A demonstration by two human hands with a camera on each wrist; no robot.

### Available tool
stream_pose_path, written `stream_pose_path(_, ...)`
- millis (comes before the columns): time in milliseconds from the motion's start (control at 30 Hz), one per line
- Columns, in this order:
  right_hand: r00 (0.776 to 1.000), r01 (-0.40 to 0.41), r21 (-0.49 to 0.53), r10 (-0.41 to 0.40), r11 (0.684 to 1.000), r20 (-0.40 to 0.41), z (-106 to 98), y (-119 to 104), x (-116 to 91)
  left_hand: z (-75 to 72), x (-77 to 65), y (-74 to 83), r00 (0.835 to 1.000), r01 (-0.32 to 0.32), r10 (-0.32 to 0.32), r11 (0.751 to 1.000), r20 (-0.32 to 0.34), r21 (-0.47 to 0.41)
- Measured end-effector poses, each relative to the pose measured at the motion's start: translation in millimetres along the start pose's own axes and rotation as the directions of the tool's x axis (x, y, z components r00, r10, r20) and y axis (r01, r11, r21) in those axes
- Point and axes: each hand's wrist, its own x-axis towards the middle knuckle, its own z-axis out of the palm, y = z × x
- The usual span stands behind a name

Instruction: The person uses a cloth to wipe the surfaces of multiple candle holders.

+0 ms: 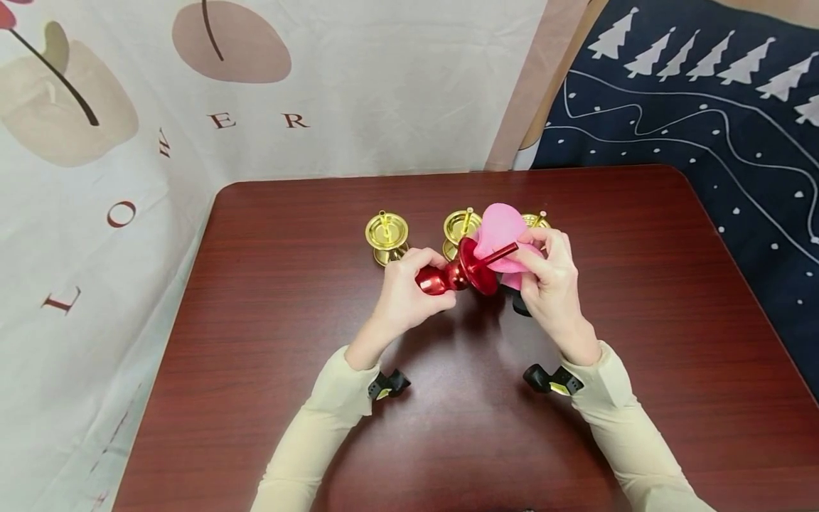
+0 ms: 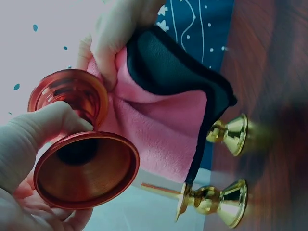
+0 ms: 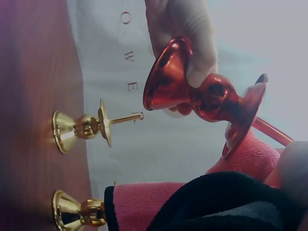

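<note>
A shiny red candlestick (image 1: 456, 276) lies tilted in my left hand (image 1: 409, 291), its spike pointing up to the right. The thumb and fingers grip it between base and dish, as the left wrist view shows at its flared hollow base (image 2: 86, 168). My right hand (image 1: 553, 284) pinches a pink cloth (image 1: 502, 227) with black edging, bunched against the candlestick's dish. In the right wrist view the cloth (image 3: 149, 199) hangs below the dish and part of the right hand is cut off.
Behind the hands stand three gold candlesticks on the dark wooden table (image 1: 269, 320): a left one (image 1: 387, 231), a middle one (image 1: 462, 224) and a right one (image 1: 540, 220) largely covered by the cloth and hand. Printed fabric (image 1: 384, 85) hangs behind the table.
</note>
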Motion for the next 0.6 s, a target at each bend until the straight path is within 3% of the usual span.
stream_pose_path(167,0.998,0.033,-0.019,-0.032,0.999,0.054,-4,-4,-1,1.6,0.9,0.0,0.998,0.001,-0.002,1.0,-0.056,-0.011)
stream_pose_path(300,0.993,-0.005,0.038,0.0,0.999,0.115,-9,-8,-3,2.5,2.0,-3.1,0.995,0.02,-0.02,1.0,-0.1,-0.002)
stream_pose_path(467,0.982,-0.121,0.165,0.094,0.979,0.162,-14,-16,-4,4.8,3.0,-6.1,0.99,0.047,-0.045,0.999,-0.136,0.01)
stream_pose_path(600,0.951,-0.302,0.269,0.271,0.915,0.146,-15,-19,-4,5.7,4.3,-5.3,0.983,0.068,-0.064,0.997,-0.174,0.018)
